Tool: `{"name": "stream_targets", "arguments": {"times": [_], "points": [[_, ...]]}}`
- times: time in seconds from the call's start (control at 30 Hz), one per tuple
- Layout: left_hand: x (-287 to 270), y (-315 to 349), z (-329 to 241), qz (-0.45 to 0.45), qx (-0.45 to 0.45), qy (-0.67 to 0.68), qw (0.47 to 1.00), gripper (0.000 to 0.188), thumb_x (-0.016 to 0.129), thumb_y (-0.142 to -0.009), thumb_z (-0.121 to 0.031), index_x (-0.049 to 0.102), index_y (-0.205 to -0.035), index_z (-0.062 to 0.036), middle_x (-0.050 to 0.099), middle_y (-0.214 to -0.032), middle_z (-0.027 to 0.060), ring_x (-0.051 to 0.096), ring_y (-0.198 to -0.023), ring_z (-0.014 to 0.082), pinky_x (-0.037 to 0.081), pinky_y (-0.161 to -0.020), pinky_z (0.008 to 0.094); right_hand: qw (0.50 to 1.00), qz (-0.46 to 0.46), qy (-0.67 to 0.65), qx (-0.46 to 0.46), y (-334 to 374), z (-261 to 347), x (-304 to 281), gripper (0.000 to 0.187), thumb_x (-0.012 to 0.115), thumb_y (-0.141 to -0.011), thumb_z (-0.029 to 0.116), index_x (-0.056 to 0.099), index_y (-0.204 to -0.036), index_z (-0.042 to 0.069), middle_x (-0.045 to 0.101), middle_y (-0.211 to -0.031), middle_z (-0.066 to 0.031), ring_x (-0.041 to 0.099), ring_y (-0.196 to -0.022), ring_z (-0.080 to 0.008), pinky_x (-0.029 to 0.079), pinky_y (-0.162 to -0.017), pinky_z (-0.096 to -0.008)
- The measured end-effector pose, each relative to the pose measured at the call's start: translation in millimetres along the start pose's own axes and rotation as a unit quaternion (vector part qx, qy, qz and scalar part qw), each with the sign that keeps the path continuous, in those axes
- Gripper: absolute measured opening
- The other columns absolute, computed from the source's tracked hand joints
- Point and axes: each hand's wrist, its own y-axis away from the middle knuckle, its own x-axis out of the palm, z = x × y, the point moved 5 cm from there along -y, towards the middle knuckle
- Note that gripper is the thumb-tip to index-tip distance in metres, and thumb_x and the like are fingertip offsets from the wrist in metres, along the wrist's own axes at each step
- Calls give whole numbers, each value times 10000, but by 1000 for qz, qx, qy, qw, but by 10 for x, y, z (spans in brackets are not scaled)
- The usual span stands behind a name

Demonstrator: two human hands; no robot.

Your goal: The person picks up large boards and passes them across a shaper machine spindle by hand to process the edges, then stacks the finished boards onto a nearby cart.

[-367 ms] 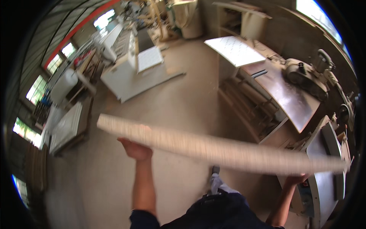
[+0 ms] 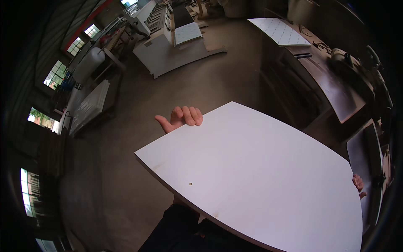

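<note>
A large white board (image 2: 260, 168) fills the middle and lower right of the view, its broad face turned up toward me. Near its left end the face has one small round hole, and faint smudges mark the near edge. At the far left edge, the fingers of my left hand (image 2: 184, 117) curl over the board while the thumb sticks out to the side. My right hand (image 2: 359, 185) grips the board's right edge, with only the fingertips and thumb showing. Most of both forearms is hidden beneath the board.
A dark-topped workbench (image 2: 325, 84) stands at the right, with a white patterned panel (image 2: 279, 31) at its far end. Further left is a long machine with a grey sheet table (image 2: 168, 56). Wrapped panels (image 2: 90, 105) lean at the left near a white roll (image 2: 94, 56).
The board has tipped from edge-on to showing its white face. My left hand has moved up and right with it, and the surroundings have shifted slightly rightward and up.
</note>
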Motion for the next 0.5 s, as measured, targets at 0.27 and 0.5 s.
{"name": "stream_targets", "arguments": {"times": [0.27, 0.5], "points": [[995, 559, 384, 309, 26, -15, 951, 695, 399, -867, -658, 586, -1067, -20, 595, -784, 118, 580, -682, 224, 503, -600, 357, 987, -155, -31, 35, 1433, 1099, -637, 670, 181, -995, 473, 619, -724, 44, 626, -694, -108, 585, -684, -229, 465, -692, -347], [3773, 1134, 789, 78, 166, -477, 859, 639, 395, -935, -571, 579, -843, 34, 586, -708, 56, 536, -644, 116, 448, -575, 281, 844, -526, -14, -105, 3423, 1543, -1444, 482, 530, -887, 364, 490, -1244, 43, 536, -1166, -86, 503, -1050, -183, 411, -906, -364]]}}
